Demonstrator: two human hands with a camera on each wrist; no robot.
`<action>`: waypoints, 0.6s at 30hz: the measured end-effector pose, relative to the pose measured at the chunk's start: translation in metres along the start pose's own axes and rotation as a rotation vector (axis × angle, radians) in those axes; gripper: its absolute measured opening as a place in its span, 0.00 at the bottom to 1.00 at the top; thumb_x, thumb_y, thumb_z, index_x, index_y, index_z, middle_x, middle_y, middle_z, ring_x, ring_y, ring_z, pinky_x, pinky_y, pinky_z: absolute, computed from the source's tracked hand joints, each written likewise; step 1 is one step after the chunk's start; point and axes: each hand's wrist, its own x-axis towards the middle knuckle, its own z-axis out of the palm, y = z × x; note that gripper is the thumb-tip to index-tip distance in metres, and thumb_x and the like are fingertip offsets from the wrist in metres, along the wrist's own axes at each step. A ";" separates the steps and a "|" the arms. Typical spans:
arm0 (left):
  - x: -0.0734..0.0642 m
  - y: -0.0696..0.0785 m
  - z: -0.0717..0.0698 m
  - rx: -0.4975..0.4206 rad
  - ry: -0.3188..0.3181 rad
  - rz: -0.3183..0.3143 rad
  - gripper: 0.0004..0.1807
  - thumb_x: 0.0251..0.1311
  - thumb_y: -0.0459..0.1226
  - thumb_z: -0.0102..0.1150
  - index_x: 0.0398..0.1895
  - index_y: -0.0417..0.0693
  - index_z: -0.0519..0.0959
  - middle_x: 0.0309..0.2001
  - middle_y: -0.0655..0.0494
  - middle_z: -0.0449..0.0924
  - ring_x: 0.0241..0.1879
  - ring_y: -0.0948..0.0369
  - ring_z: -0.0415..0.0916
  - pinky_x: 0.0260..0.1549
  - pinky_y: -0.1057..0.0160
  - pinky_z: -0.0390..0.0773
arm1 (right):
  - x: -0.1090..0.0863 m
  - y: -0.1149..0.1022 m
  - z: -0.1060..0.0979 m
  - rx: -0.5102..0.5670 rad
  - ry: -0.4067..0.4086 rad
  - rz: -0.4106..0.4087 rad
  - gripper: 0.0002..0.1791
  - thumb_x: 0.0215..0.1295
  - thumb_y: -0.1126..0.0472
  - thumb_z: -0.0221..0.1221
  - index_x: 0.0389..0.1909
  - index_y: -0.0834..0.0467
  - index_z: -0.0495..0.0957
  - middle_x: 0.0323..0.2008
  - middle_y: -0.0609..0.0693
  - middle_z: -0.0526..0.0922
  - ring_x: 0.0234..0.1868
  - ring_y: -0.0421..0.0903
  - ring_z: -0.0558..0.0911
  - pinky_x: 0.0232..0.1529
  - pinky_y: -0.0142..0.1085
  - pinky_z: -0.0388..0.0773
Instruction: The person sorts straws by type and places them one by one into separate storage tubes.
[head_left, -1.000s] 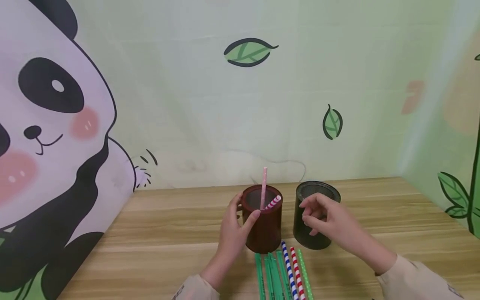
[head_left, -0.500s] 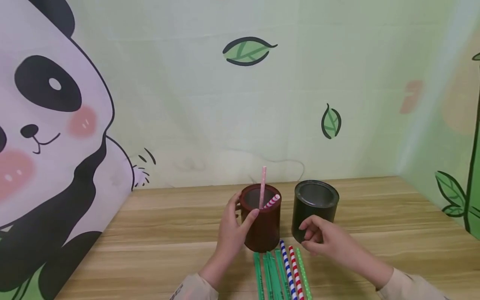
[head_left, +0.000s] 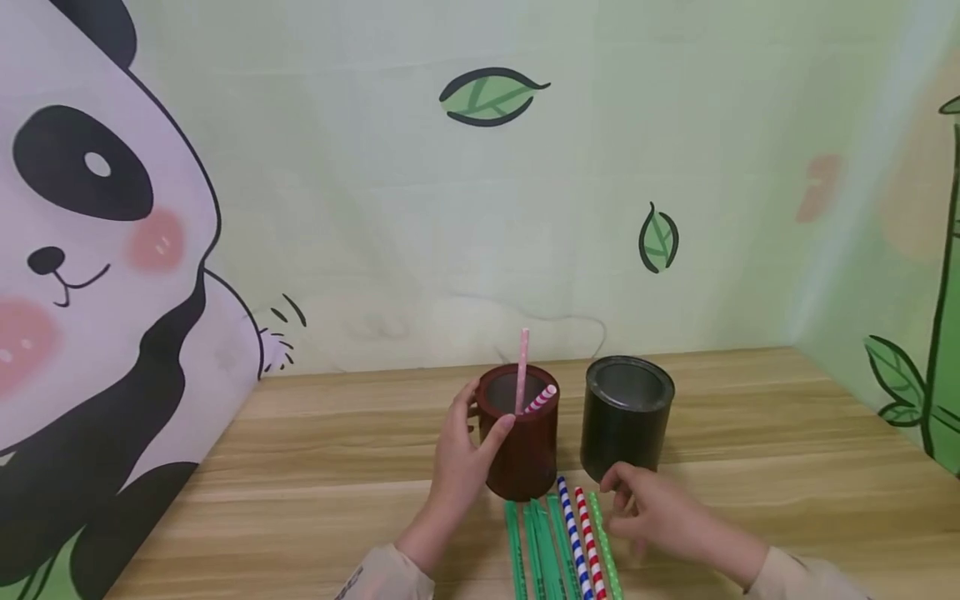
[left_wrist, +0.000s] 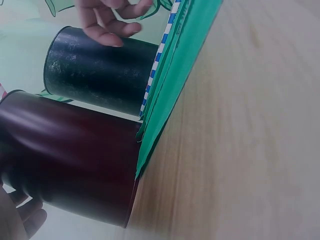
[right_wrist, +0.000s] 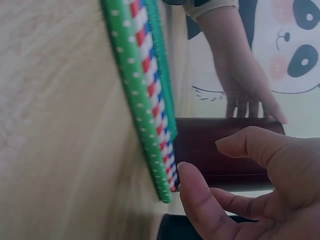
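My left hand (head_left: 461, 462) holds a dark red cup (head_left: 525, 458) by its left side, thumb at the rim. A pink straw (head_left: 522, 371) stands in the cup, and a pink-and-white striped straw (head_left: 542, 398) leans against the inside. My right hand (head_left: 663, 512) hovers beside the upper end of a green dotted paper straw (right_wrist: 137, 97). Its thumb and index finger are apart, with nothing between them in the right wrist view. Left of that straw lie a red-and-white striped straw (head_left: 589, 542), a blue-and-white striped straw (head_left: 573, 533) and several green-wrapped straws (head_left: 543, 550).
A black can (head_left: 626, 437) with an open top stands right of the cup, just behind the right hand. Wooden table (head_left: 337, 467) surface extends to both sides. A printed backdrop (head_left: 375, 208) with a panda and leaves rises behind the table.
The right hand has come down from the black can's rim towards the straws in front. The left hand keeps its hold on the cup. The head view has shifted slightly.
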 end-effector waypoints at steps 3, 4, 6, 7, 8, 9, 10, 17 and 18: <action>0.000 0.001 0.000 -0.002 0.001 0.004 0.37 0.60 0.52 0.60 0.70 0.50 0.62 0.61 0.49 0.73 0.57 0.50 0.73 0.54 0.45 0.75 | -0.001 0.002 0.004 0.014 -0.025 0.038 0.21 0.53 0.64 0.63 0.47 0.67 0.71 0.30 0.51 0.74 0.16 0.42 0.77 0.21 0.32 0.75; -0.001 0.001 0.000 -0.003 0.001 0.005 0.37 0.60 0.52 0.60 0.70 0.50 0.62 0.60 0.49 0.73 0.57 0.50 0.73 0.54 0.44 0.75 | -0.001 0.003 0.005 0.012 -0.031 0.048 0.21 0.53 0.64 0.64 0.47 0.67 0.70 0.29 0.51 0.74 0.16 0.42 0.77 0.20 0.32 0.75; -0.001 0.001 -0.001 -0.002 0.002 0.005 0.37 0.60 0.51 0.61 0.69 0.50 0.62 0.60 0.49 0.74 0.56 0.50 0.73 0.54 0.44 0.75 | -0.001 0.003 0.007 0.002 -0.041 0.062 0.21 0.52 0.64 0.64 0.46 0.67 0.70 0.28 0.50 0.74 0.16 0.43 0.76 0.19 0.32 0.74; -0.001 0.001 -0.001 0.000 0.003 0.005 0.37 0.60 0.51 0.61 0.69 0.50 0.62 0.60 0.49 0.74 0.56 0.50 0.73 0.54 0.44 0.76 | -0.001 0.003 0.008 0.000 -0.044 0.070 0.21 0.52 0.65 0.64 0.46 0.67 0.70 0.27 0.50 0.74 0.16 0.43 0.76 0.18 0.32 0.73; -0.001 0.000 -0.001 0.002 0.004 0.007 0.37 0.60 0.51 0.61 0.69 0.50 0.62 0.60 0.49 0.74 0.56 0.50 0.73 0.54 0.44 0.76 | 0.000 0.003 0.009 -0.002 -0.045 0.079 0.21 0.52 0.65 0.64 0.46 0.67 0.70 0.26 0.50 0.73 0.15 0.43 0.76 0.18 0.32 0.73; -0.001 0.001 -0.001 0.002 0.003 0.006 0.37 0.60 0.51 0.61 0.70 0.49 0.62 0.60 0.48 0.74 0.56 0.50 0.73 0.54 0.44 0.76 | -0.001 0.003 0.011 -0.002 -0.046 0.090 0.21 0.52 0.65 0.64 0.46 0.67 0.70 0.25 0.50 0.73 0.15 0.43 0.75 0.18 0.32 0.72; -0.001 0.001 -0.001 0.002 0.003 0.007 0.37 0.60 0.51 0.61 0.70 0.49 0.62 0.60 0.48 0.74 0.56 0.50 0.73 0.54 0.44 0.76 | -0.001 0.003 0.012 -0.002 -0.044 0.104 0.21 0.52 0.65 0.65 0.45 0.67 0.71 0.24 0.50 0.72 0.15 0.43 0.75 0.17 0.32 0.71; -0.001 0.001 0.000 0.008 0.000 0.003 0.38 0.60 0.52 0.60 0.70 0.50 0.62 0.61 0.49 0.73 0.57 0.51 0.72 0.54 0.45 0.76 | -0.001 0.004 0.019 -0.013 -0.038 0.131 0.20 0.51 0.67 0.66 0.43 0.65 0.70 0.22 0.50 0.70 0.14 0.43 0.75 0.15 0.31 0.70; -0.001 0.001 0.000 0.008 0.000 0.002 0.38 0.60 0.52 0.60 0.70 0.50 0.62 0.61 0.49 0.73 0.57 0.51 0.72 0.54 0.45 0.76 | -0.001 0.004 0.020 -0.022 -0.033 0.123 0.19 0.50 0.67 0.66 0.42 0.66 0.70 0.22 0.50 0.70 0.13 0.43 0.75 0.14 0.31 0.70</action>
